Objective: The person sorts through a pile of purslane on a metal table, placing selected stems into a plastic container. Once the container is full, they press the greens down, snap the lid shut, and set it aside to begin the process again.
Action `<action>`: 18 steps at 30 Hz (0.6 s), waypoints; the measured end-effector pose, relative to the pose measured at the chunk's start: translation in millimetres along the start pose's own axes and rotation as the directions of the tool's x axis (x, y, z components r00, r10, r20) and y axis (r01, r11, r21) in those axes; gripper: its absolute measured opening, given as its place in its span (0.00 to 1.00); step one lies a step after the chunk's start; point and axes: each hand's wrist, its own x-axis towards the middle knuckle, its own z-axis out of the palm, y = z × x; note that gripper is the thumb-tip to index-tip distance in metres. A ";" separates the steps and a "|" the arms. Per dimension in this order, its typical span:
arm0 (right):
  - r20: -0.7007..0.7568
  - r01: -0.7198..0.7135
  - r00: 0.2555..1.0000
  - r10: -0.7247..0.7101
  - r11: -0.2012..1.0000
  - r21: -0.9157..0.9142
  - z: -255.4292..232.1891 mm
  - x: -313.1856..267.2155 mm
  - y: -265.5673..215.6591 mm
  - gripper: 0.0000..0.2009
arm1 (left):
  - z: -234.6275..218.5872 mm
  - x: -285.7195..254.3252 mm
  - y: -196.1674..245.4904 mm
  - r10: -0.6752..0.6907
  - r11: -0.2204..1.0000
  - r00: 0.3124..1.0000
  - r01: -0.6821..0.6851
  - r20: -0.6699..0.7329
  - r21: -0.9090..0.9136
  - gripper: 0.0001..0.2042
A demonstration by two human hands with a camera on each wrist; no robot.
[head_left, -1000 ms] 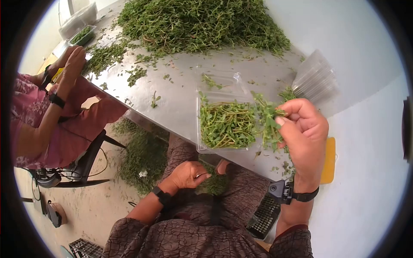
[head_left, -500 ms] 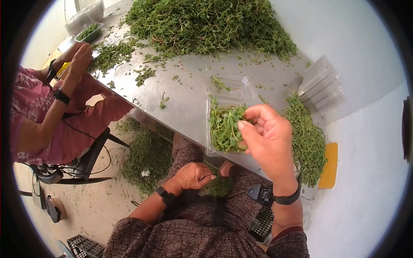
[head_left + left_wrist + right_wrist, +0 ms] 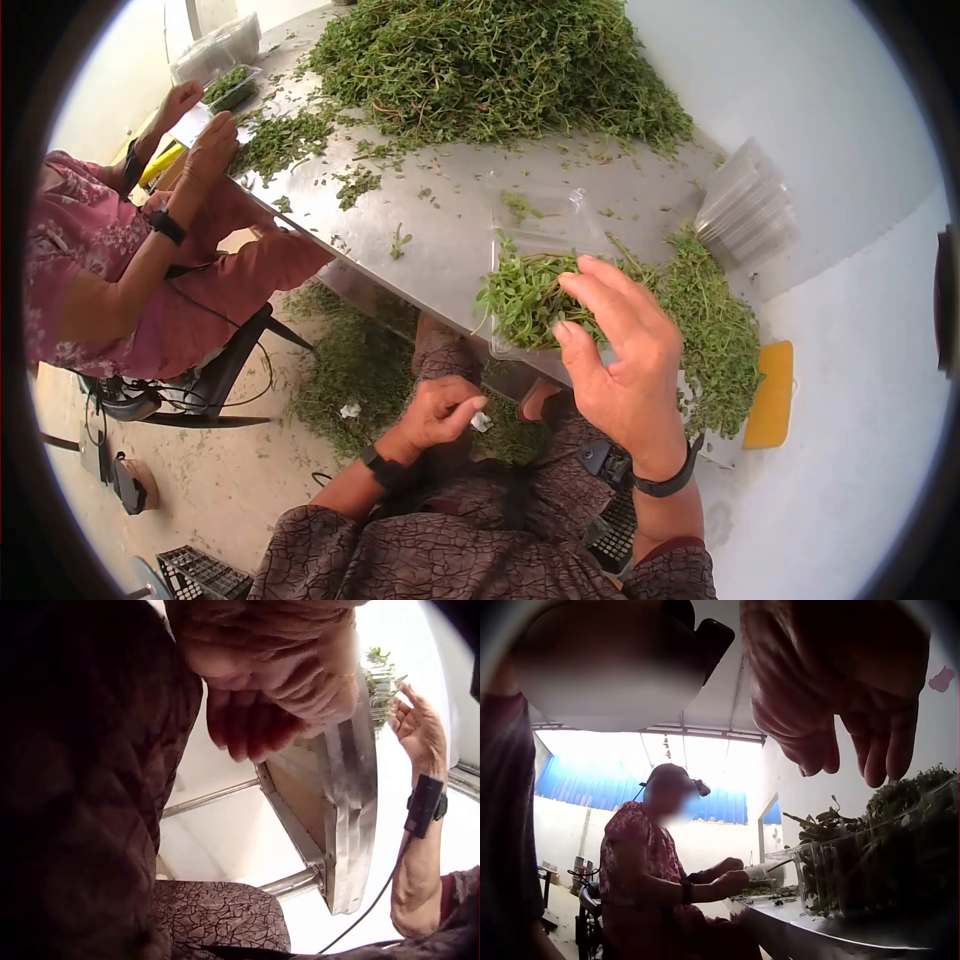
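Note:
A clear plastic clamshell box (image 3: 497, 345) lies with its lid (image 3: 560, 215) folded back, near the front edge of the metal table. Leafy green sprigs (image 3: 520, 300) fill it, some poking over its left rim. Just above these greens is my right hand (image 3: 630, 360), thumb and fingers spread apart with nothing between them. In the right wrist view its fingers (image 3: 876, 750) point down over the filled box (image 3: 810, 885). My left hand (image 3: 440, 410) is over my lap, below the table edge, its fingers loosely curled and holding nothing.
A large heap of greens (image 3: 500, 70) covers the table's back; a smaller pile (image 3: 710, 340) lies to the right. Stacked clear boxes (image 3: 745, 205) lean near the wall, beside a yellow board (image 3: 768, 395). Another person (image 3: 150, 270) sits at left near a filled box (image 3: 230, 90).
My right hand brought a bunch of sprigs leftward from the right side over the box, then let go of it there. My left hand has barely moved.

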 end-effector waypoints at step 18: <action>0.270 0.205 0.950 -0.154 0.964 -0.171 0.7 -13.9 -2.6 0.16 | -24.3 58.3 123.2 0.103 0.986 0.957 -0.061 -0.272 0.158 0.20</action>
